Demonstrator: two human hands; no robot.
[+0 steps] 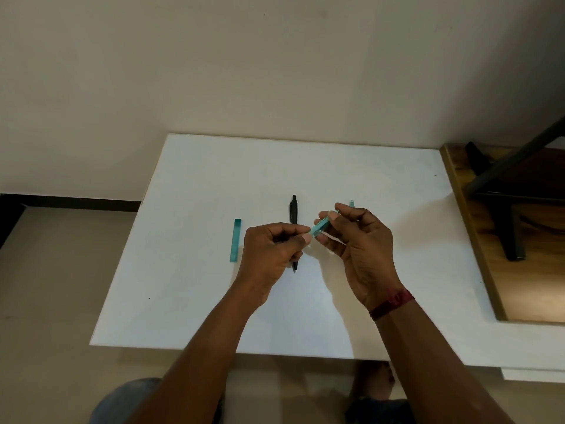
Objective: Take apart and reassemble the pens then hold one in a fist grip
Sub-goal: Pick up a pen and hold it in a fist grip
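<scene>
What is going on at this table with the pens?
A person holds a teal pen barrel over the white table. The left hand pinches its near end and the right hand grips its far end. A long teal piece, apparently from a pen, lies apart on the table to the left. A black pen lies on the table, partly hidden by the left hand.

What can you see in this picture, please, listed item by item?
table: one, white, beneath everything.
black pen: one, black, mid-table, partly hidden.
teal pen part: one, teal, on table left of black pen.
teal pen barrel: one, teal, held above table.
small teal piece: one, teal, right of black pen, mostly hidden.
wooden surface: one, brown, far right.
black frame: one, black, far right.
wrist thread: one, red, right wrist.
left hand: one, grips barrel.
right hand: one, grips barrel.
</scene>
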